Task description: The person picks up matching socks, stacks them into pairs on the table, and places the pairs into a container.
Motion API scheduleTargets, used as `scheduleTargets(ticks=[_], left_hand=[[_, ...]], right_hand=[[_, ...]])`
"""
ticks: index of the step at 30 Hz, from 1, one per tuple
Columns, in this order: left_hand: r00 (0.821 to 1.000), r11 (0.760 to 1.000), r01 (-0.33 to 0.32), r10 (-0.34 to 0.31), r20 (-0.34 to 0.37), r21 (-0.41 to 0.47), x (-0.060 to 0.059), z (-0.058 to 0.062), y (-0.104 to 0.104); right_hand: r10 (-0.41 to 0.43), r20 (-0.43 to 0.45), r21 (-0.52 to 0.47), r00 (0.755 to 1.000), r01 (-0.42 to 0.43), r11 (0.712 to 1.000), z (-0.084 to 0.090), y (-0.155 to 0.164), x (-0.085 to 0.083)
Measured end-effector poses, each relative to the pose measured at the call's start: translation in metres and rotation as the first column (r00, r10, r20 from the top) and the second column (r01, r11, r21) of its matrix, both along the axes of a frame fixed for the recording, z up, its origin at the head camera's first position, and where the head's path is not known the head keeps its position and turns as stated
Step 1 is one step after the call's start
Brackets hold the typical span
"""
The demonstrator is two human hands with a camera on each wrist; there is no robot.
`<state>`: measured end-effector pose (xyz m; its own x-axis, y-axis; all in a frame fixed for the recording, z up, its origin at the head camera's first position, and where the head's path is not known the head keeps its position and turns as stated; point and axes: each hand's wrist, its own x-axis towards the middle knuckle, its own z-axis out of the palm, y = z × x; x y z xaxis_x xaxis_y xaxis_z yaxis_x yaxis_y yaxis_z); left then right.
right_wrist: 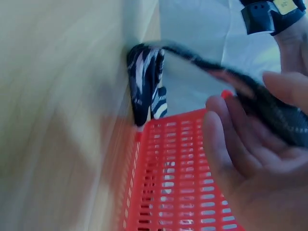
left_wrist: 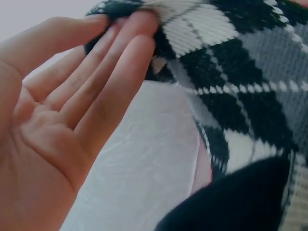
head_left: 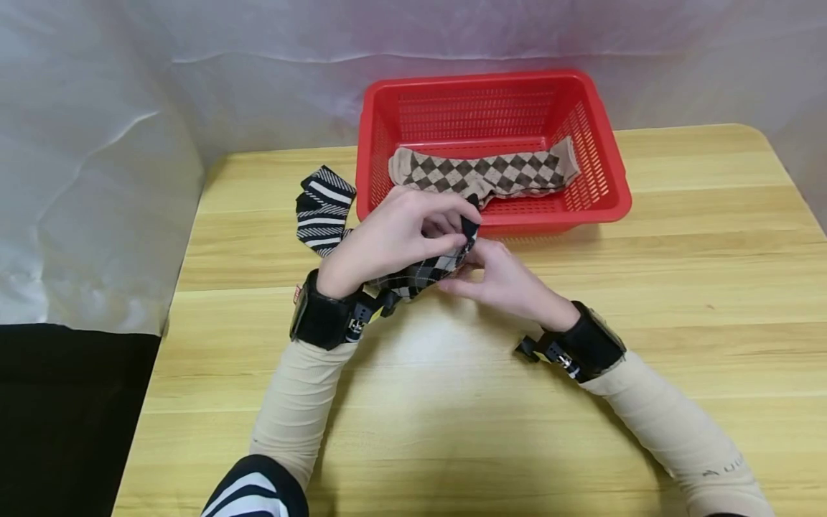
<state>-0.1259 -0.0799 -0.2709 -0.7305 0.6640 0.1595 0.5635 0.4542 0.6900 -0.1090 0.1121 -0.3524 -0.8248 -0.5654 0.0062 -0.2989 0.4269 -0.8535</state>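
Observation:
A black, grey and white plaid sock (head_left: pixel 420 275) is held up between both hands, just in front of the red basket. My left hand (head_left: pixel 394 233) pinches its dark cuff between thumb and fingertips, as the left wrist view also shows on the plaid knit (left_wrist: pixel 260 72). From the other side my right hand (head_left: pixel 507 283) holds the sock, which runs between thumb and fingers in the right wrist view (right_wrist: pixel 262 178). Part of the sock is hidden behind the left hand and wrist. Left of the basket lies a black-and-white striped sock (head_left: pixel 323 208), partly covered by the left hand.
The red plastic basket (head_left: pixel 607 172) with slotted walls stands at the back of the wooden table (head_left: pixel 698 287). Inside it lie beige and brown argyle socks (head_left: pixel 478 172). A pale sheet (head_left: pixel 271 86) hangs behind the table.

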Motion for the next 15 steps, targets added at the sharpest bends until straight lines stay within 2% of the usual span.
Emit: scheduleTargets(ticks=[3,5,12,15], left_hand=[[0.999,0.999,-0.007,0.010,-0.046,0.054,0.001,0.000,0.001],[0.998,0.995,0.002,0.004,-0.059,0.096,0.003,0.000,0.002],[0.993,0.968,0.105,-0.092,-0.070,0.227,0.012,0.001,0.006],[0.993,0.962,0.107,-0.093,-0.068,0.252,0.013,0.002,0.008]], right_hand=[[0.036,-0.017,0.062,0.999,-0.035,0.997,-0.002,0.000,0.001],[0.052,-0.021,0.057,0.998,-0.050,0.997,-0.005,0.001,0.001],[0.086,-0.082,-0.094,0.993,-0.094,0.991,-0.011,0.005,-0.002],[0.114,-0.081,-0.127,0.990,-0.123,0.984,-0.011,0.007,-0.003]])
